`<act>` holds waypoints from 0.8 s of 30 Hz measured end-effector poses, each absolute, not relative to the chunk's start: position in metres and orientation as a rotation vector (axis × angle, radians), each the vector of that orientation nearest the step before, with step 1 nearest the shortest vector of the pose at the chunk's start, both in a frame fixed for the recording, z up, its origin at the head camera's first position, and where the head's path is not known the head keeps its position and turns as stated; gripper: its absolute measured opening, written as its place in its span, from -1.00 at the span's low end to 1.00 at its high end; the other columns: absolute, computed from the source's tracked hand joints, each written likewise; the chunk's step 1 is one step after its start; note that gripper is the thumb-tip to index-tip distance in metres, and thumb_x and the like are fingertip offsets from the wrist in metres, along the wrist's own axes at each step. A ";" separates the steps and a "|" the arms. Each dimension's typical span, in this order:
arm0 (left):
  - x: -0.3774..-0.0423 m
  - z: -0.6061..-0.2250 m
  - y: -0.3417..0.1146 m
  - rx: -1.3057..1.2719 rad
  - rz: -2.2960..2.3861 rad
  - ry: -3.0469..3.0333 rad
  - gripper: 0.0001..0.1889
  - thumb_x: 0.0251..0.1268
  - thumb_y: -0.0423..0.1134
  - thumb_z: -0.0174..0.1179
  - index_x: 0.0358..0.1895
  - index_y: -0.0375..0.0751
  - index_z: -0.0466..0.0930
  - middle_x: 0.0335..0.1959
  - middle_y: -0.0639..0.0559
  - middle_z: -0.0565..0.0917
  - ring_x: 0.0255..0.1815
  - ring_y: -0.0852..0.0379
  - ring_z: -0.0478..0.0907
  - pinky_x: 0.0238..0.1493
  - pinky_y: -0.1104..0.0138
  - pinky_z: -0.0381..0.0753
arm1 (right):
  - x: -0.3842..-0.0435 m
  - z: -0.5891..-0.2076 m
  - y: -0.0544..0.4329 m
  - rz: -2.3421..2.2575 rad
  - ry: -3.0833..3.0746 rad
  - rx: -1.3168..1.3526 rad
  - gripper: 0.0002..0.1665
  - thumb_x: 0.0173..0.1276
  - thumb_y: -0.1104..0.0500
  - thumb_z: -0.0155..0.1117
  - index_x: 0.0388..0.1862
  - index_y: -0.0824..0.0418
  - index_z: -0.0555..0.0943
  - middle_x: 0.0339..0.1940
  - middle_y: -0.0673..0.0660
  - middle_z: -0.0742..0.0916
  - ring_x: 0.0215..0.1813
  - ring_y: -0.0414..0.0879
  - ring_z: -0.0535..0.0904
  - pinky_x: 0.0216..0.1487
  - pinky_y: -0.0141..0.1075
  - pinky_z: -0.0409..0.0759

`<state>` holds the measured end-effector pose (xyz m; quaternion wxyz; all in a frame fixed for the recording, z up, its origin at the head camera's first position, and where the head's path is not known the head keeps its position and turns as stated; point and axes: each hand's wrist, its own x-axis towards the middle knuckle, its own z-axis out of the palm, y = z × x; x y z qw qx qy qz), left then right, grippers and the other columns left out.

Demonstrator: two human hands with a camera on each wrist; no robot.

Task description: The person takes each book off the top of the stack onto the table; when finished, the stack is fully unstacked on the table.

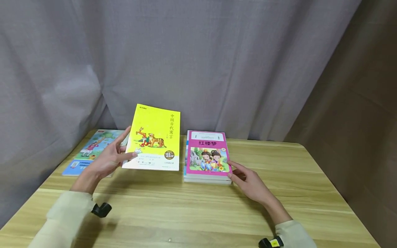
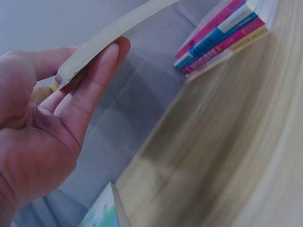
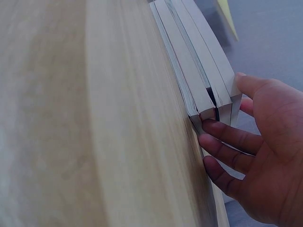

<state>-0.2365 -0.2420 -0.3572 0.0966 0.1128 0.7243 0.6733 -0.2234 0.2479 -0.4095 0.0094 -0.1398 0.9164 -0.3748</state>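
My left hand [image 1: 107,159] holds a yellow book [image 1: 155,132] by its left edge, raised above the table with the cover toward me. In the left wrist view, the thumb lies on one side of that book and the fingers on the other. To the right stands a stack of several books [image 3: 184,61], topped by a pink book [image 1: 208,160] with two cartoon children on its cover. At the stack's near right corner, my right hand [image 1: 252,184] touches the edges with loosely bent fingers [image 3: 227,156]. Its thumb meets the upper book's edge.
Flat at the table's left lies a blue and green book [image 1: 93,148], partly behind my left hand, with a pale cover beside it. The wooden table [image 1: 186,217] backs onto a grey curtain [image 1: 198,62]. Each wrist wears a small black camera [image 1: 101,209].
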 end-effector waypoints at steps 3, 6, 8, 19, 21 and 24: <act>-0.236 -0.363 -0.245 0.298 1.956 2.160 0.11 0.48 -0.44 0.29 0.76 0.30 -0.34 0.03 0.13 0.82 -0.23 0.18 0.74 -0.56 0.42 0.33 | -0.224 -0.411 0.248 -1.182 2.857 -0.443 -0.32 0.61 -0.11 0.26 0.60 0.06 0.45 0.11 0.19 0.78 0.02 -0.07 0.67 0.05 -0.17 0.65; -0.237 -0.370 -0.247 0.282 1.939 2.129 0.12 0.48 -0.44 0.28 0.76 0.27 -0.36 0.07 0.08 0.81 -0.17 0.17 0.76 -0.44 0.44 0.51 | -0.224 -0.412 0.249 -1.188 2.855 -0.453 -0.32 0.61 -0.10 0.26 0.60 0.06 0.45 0.10 0.18 0.78 0.01 -0.09 0.67 0.03 -0.18 0.65; -0.237 -0.375 -0.248 0.265 1.936 2.101 0.12 0.48 -0.43 0.28 0.76 0.27 -0.36 0.10 0.06 0.80 -0.12 0.17 0.76 -0.37 0.44 0.57 | -0.224 -0.412 0.249 -1.192 2.856 -0.458 -0.33 0.61 -0.10 0.26 0.60 0.06 0.45 0.09 0.18 0.78 0.00 -0.09 0.66 0.03 -0.18 0.65; -0.243 -0.406 -0.253 0.177 1.749 2.191 0.08 0.53 -0.38 0.25 0.76 0.18 -0.39 -0.20 0.06 0.80 -0.67 0.25 0.24 -0.63 0.42 0.22 | -0.226 -0.414 0.250 -1.206 2.862 -0.479 -0.34 0.61 -0.07 0.27 0.59 0.07 0.46 0.05 0.17 0.79 -0.03 -0.12 0.67 0.01 -0.25 0.66; -0.245 -0.407 -0.253 0.144 1.729 2.192 0.07 0.54 -0.37 0.24 0.76 0.18 -0.40 -0.14 0.04 0.81 -0.66 0.24 0.26 -0.62 0.42 0.22 | -0.226 -0.414 0.250 -1.212 2.860 -0.477 -0.34 0.61 -0.06 0.27 0.60 0.07 0.46 0.05 0.17 0.79 -0.04 -0.12 0.67 0.00 -0.26 0.66; -0.250 -0.407 -0.252 0.082 1.675 2.213 0.07 0.53 -0.35 0.26 0.76 0.17 -0.39 -0.12 0.00 0.80 -0.60 0.23 0.36 -0.59 0.41 0.26 | -0.225 -0.413 0.250 -1.210 2.860 -0.478 -0.34 0.61 -0.07 0.26 0.60 0.07 0.45 0.06 0.16 0.79 -0.03 -0.13 0.67 -0.01 -0.26 0.66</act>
